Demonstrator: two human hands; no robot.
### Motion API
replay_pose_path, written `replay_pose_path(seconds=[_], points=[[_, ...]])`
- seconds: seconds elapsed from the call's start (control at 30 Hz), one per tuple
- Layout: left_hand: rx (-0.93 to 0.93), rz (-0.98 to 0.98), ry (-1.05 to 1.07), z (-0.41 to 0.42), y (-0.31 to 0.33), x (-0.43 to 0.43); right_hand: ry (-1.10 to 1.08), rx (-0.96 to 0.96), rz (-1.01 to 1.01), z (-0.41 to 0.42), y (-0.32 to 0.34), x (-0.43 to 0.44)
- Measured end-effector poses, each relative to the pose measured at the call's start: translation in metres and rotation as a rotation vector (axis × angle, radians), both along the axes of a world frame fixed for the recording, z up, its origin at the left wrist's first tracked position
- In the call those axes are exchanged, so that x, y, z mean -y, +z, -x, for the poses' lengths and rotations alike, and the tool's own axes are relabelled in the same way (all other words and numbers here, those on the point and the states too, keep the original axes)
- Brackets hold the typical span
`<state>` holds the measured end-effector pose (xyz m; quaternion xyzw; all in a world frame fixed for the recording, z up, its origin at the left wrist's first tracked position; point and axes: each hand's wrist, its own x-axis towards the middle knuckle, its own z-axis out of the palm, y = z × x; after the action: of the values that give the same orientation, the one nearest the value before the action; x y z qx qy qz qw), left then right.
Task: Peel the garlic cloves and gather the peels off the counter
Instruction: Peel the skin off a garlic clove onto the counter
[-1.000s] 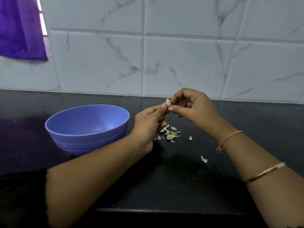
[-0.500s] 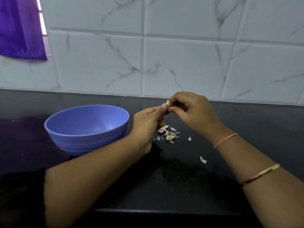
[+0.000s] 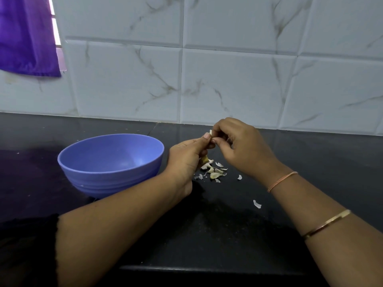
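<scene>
Your right hand (image 3: 240, 146) closed in over the last sec: it now pinches skin at the tip of the garlic clove (image 3: 210, 132). Your left hand (image 3: 186, 156) grips the clove above the tabletop (image 3: 310, 162), w/ peels (image 3: 213, 172) piled just below. Prob mid-strip; gathering not begun.

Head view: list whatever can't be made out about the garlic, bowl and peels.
- Garlic clove: only its tip shows; fingers of the left hand and right hand hide the rest, head view.
- Peel pile: partly behind the left hand; too small to tell peels from cloves.
- Blue bowl: near wall hides part of its floor.
</scene>
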<state>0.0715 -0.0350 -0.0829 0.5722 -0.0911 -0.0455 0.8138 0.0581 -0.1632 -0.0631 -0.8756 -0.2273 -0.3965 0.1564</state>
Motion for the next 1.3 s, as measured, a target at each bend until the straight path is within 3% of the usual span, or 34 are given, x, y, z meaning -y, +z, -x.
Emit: replay_pose_path(seconds=[0.3, 0.5, 0.83, 1.07, 1.3], points=[[-0.026, 0.021, -0.018, -0.001, 0.000, 0.000, -0.043, -0.055, -0.040, 0.000, -0.004, -0.005], [-0.014, 0.054, 0.004, -0.001, 0.001, 0.001, 0.024, -0.253, -0.311, 0.002, -0.001, -0.001], [-0.009, -0.022, 0.024, -0.003, -0.001, 0.000, 0.228, -0.415, -0.778, 0.001, 0.005, 0.003], [0.011, -0.046, 0.023, -0.003, -0.002, 0.000, 0.271, -0.494, -0.781, 0.003, 0.004, 0.001], [-0.008, 0.008, -0.009, 0.000, 0.001, 0.002, 0.271, -0.500, -0.934, 0.004, 0.007, 0.001]])
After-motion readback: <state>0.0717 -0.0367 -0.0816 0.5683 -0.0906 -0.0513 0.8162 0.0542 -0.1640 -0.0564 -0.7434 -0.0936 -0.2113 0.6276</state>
